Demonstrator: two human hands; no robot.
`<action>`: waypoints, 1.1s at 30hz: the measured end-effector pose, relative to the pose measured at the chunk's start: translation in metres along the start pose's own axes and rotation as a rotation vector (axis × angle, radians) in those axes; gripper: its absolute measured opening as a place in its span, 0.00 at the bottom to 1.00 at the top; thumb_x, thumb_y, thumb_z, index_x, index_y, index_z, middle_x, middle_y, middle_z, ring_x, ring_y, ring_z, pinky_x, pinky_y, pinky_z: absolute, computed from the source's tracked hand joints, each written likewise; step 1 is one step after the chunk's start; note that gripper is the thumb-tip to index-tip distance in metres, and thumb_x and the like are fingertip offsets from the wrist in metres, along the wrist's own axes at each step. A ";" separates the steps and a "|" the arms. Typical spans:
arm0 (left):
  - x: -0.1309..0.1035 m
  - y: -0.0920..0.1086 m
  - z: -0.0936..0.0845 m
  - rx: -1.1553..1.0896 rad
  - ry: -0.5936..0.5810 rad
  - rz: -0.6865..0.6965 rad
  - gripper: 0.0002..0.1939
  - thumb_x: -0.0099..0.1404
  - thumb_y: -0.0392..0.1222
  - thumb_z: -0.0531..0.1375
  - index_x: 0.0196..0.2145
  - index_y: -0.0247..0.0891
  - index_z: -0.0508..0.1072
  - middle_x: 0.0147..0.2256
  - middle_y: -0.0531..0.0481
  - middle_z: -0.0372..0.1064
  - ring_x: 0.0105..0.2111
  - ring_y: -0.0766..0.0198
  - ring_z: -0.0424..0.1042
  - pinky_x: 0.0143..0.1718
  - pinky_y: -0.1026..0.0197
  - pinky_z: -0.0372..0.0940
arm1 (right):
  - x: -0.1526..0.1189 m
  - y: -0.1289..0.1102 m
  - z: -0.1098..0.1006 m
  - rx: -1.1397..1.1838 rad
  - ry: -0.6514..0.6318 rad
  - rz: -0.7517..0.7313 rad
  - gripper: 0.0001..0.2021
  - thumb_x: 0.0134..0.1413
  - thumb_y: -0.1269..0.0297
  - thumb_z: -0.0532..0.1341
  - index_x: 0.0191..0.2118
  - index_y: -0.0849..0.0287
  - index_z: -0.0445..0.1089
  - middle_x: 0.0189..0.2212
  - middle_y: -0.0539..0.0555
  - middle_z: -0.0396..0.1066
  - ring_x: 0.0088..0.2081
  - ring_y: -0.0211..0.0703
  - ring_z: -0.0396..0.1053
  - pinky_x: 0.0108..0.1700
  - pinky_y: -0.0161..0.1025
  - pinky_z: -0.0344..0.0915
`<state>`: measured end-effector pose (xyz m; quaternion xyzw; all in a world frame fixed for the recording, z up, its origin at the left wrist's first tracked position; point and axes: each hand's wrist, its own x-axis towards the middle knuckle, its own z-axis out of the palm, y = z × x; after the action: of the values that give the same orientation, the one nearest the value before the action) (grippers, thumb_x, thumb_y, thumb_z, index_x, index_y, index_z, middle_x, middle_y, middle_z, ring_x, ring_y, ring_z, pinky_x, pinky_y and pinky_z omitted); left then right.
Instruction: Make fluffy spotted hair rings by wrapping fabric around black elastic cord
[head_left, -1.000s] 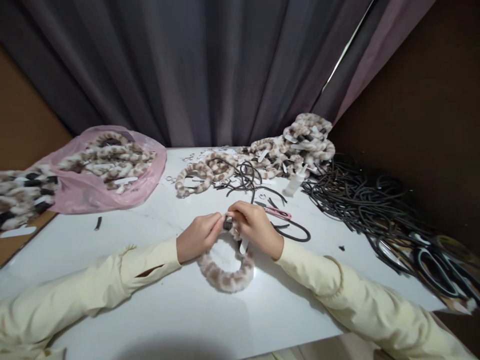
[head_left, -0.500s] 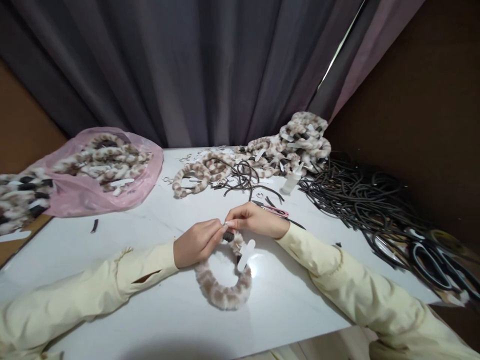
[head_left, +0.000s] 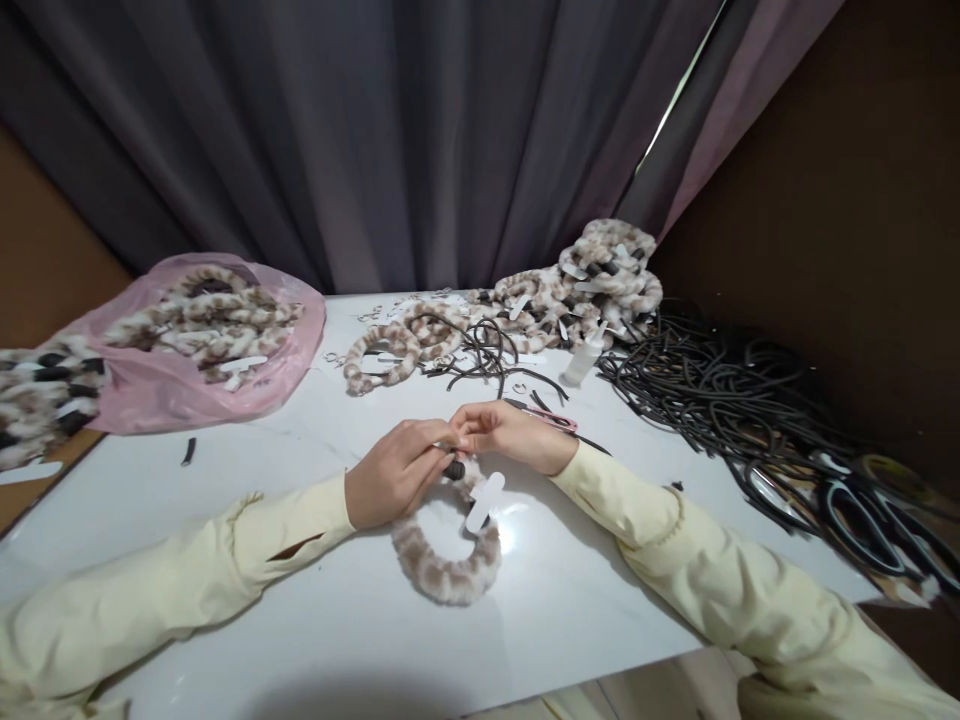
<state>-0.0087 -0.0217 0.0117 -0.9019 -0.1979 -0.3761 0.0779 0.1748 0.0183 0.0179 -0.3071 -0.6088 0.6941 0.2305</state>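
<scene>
On the white table lies a furry brown-and-white ring (head_left: pixel 448 580), with a short black coiled section (head_left: pixel 454 468) at its top. A white tag (head_left: pixel 486 502) hangs on the ring's right side. My left hand (head_left: pixel 400 472) is closed around the upper left of the ring, beside the black coil. My right hand (head_left: pixel 507 436) pinches with thumb and forefinger just above the coil, its fingertips meeting those of the left. What lies between the right fingertips is too small and too covered to make out.
A pink plastic bag (head_left: pixel 300 370) of furry rings stands at the left. Piled rings (head_left: pixel 611 265), a clear squeeze bottle (head_left: pixel 583 362) and black cords (head_left: pixel 712 380) are behind and right. Pink-handled snips (head_left: pixel 559 420) lie beyond my right hand; large scissors (head_left: pixel 859 525) sit at the right edge.
The fingers have shifted slightly at the top of the ring, the left fingers reaching more to the right. The ring and its tag have moved up a little, and the tag has turned.
</scene>
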 end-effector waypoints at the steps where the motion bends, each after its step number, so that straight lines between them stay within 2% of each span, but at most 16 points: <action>1: 0.000 0.000 0.000 -0.036 -0.004 -0.003 0.08 0.62 0.27 0.49 0.39 0.32 0.64 0.37 0.41 0.68 0.38 0.60 0.68 0.37 0.59 0.65 | 0.000 0.001 0.001 0.011 0.002 -0.007 0.10 0.41 0.64 0.64 0.30 0.64 0.65 0.20 0.48 0.67 0.23 0.32 0.61 0.29 0.31 0.56; 6: -0.001 0.000 0.001 -0.126 -0.032 0.018 0.09 0.63 0.28 0.47 0.38 0.34 0.64 0.34 0.43 0.67 0.37 0.61 0.67 0.37 0.60 0.66 | 0.003 0.003 0.005 0.019 0.017 -0.010 0.10 0.39 0.65 0.64 0.29 0.63 0.64 0.20 0.48 0.67 0.24 0.33 0.63 0.30 0.32 0.57; 9: -0.002 0.000 0.002 -0.155 -0.075 -0.058 0.08 0.64 0.28 0.46 0.36 0.33 0.63 0.33 0.42 0.65 0.36 0.61 0.65 0.37 0.60 0.65 | 0.003 0.004 0.009 -0.082 0.076 -0.003 0.08 0.43 0.65 0.62 0.29 0.62 0.64 0.20 0.48 0.66 0.24 0.34 0.62 0.29 0.33 0.58; 11: -0.002 0.000 0.003 -0.177 -0.081 -0.175 0.09 0.65 0.29 0.45 0.33 0.34 0.63 0.33 0.43 0.63 0.36 0.62 0.63 0.37 0.60 0.63 | 0.000 0.001 0.012 -0.281 0.236 -0.092 0.06 0.46 0.66 0.60 0.31 0.62 0.64 0.24 0.49 0.67 0.26 0.35 0.62 0.30 0.34 0.58; 14: 0.000 -0.003 0.004 -0.231 -0.076 -0.438 0.11 0.67 0.32 0.43 0.29 0.36 0.61 0.31 0.47 0.60 0.33 0.64 0.62 0.37 0.61 0.61 | -0.010 -0.006 0.022 -0.750 0.525 -0.403 0.03 0.51 0.67 0.58 0.32 0.61 0.65 0.31 0.52 0.68 0.34 0.39 0.63 0.38 0.39 0.56; 15: 0.001 -0.004 0.004 -0.252 -0.076 -0.524 0.11 0.67 0.33 0.43 0.29 0.37 0.60 0.30 0.48 0.60 0.32 0.65 0.62 0.37 0.61 0.60 | -0.014 -0.009 0.026 -0.902 0.563 -0.503 0.03 0.52 0.67 0.57 0.32 0.61 0.66 0.32 0.52 0.68 0.36 0.41 0.62 0.41 0.41 0.54; 17: 0.003 -0.006 0.004 -0.291 -0.084 -0.677 0.12 0.67 0.36 0.43 0.27 0.37 0.60 0.29 0.49 0.59 0.31 0.64 0.61 0.36 0.61 0.58 | -0.020 -0.010 0.035 -1.150 0.563 -0.633 0.06 0.54 0.66 0.56 0.31 0.61 0.67 0.31 0.53 0.69 0.38 0.43 0.60 0.42 0.43 0.51; 19: 0.005 -0.007 0.005 -0.341 -0.091 -0.803 0.13 0.67 0.39 0.43 0.25 0.38 0.59 0.28 0.50 0.58 0.31 0.64 0.61 0.36 0.61 0.57 | -0.023 -0.007 0.045 -1.363 0.554 -0.671 0.08 0.55 0.63 0.56 0.29 0.61 0.68 0.29 0.53 0.68 0.37 0.44 0.59 0.41 0.45 0.49; 21: 0.007 -0.006 0.005 -0.411 -0.098 -0.933 0.14 0.66 0.42 0.44 0.24 0.38 0.58 0.26 0.52 0.57 0.29 0.64 0.60 0.35 0.61 0.57 | -0.021 0.000 0.052 -1.543 0.575 -0.649 0.11 0.54 0.61 0.56 0.28 0.62 0.69 0.28 0.54 0.67 0.36 0.46 0.57 0.40 0.45 0.49; 25: 0.009 -0.002 0.008 -0.552 -0.103 -1.151 0.14 0.64 0.46 0.46 0.23 0.38 0.57 0.22 0.55 0.54 0.25 0.65 0.58 0.29 0.62 0.56 | -0.012 0.012 0.059 -1.706 0.619 -0.565 0.12 0.53 0.59 0.58 0.27 0.63 0.70 0.29 0.56 0.66 0.37 0.48 0.55 0.40 0.46 0.49; 28: 0.009 0.000 0.011 -0.529 -0.092 -1.148 0.14 0.65 0.45 0.45 0.23 0.39 0.57 0.22 0.55 0.53 0.24 0.65 0.56 0.29 0.62 0.56 | -0.009 0.015 0.060 -1.750 0.616 -0.545 0.08 0.55 0.67 0.55 0.29 0.63 0.70 0.30 0.57 0.65 0.37 0.49 0.54 0.40 0.46 0.50; 30: 0.008 -0.001 0.012 -0.442 -0.083 -1.054 0.14 0.66 0.42 0.44 0.24 0.38 0.57 0.24 0.54 0.55 0.27 0.64 0.58 0.32 0.60 0.57 | -0.009 0.015 0.059 -1.747 0.569 -0.557 0.08 0.56 0.72 0.53 0.30 0.63 0.69 0.30 0.58 0.64 0.37 0.49 0.54 0.39 0.46 0.50; 33: 0.005 -0.003 0.013 -0.250 -0.095 -0.838 0.13 0.66 0.38 0.43 0.24 0.38 0.58 0.27 0.51 0.57 0.30 0.62 0.59 0.36 0.58 0.57 | -0.010 0.014 0.055 -1.664 0.419 -0.567 0.07 0.54 0.74 0.53 0.33 0.66 0.68 0.31 0.59 0.62 0.36 0.49 0.54 0.37 0.44 0.53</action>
<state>0.0014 -0.0137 0.0065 -0.7624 -0.5030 -0.3544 -0.2003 0.1434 -0.0293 0.0093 -0.3332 -0.9125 -0.1237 0.2024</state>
